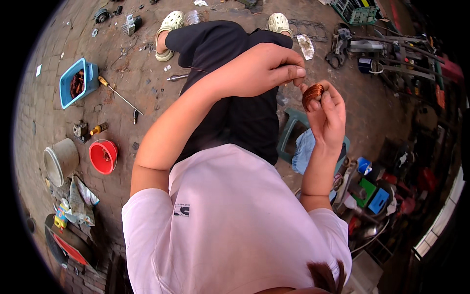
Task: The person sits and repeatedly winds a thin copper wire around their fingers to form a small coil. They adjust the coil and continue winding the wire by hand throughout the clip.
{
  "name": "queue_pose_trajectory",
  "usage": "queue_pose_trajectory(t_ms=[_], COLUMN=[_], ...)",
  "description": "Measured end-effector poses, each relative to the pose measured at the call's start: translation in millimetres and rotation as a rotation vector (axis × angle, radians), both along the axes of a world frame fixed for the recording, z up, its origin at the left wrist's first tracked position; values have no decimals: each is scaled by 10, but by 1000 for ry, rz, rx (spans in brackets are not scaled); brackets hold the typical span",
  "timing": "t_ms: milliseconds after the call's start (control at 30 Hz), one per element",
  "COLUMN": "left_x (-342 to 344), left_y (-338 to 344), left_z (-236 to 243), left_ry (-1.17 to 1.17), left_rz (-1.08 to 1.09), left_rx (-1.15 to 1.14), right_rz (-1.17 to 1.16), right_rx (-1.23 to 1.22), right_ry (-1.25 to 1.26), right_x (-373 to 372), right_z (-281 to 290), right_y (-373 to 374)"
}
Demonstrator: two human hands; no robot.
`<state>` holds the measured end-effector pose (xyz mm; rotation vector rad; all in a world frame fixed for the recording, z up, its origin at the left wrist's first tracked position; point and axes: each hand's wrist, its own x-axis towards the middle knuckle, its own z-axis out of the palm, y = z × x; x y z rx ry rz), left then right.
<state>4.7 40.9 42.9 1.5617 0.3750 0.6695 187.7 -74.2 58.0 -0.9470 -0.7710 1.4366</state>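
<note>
My right hand (329, 110) is closed around a small coil of copper wire (313, 95), its thumb and fingers bent about the windings. Just up and to the left, my left hand (274, 72) is closed in a pinch, fingertips near the coil. What lies between those fingertips is too small to make out. A thin reddish strand (198, 69) shows beside my left forearm, over the dark trousers; where it leads is hidden. Both hands are held up in front of my lap.
Leftward on the brick floor are a blue basin (87, 99) holding reddish-brown pieces, a screwdriver (120, 94), a red bucket (93, 156) and a pale bucket (69, 156). A green stool (285, 139) with blue cloth (303, 151) stands right. Metal parts (367, 45) and clutter line the right side.
</note>
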Motion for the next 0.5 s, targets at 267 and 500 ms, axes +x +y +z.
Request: queue_pose_trajectory(t_ms=[267,500], left_x=[-103,-271], left_y=[-42,-90], left_z=[-96,-98], left_ry=[66,158], left_rz=[12,51], left_rx=[-71,-98], right_rz=[-45,-195], right_rx=[-2,-5], right_ry=[240,305], right_x=[122,233], right_z=[19,56], right_y=[-48,-37])
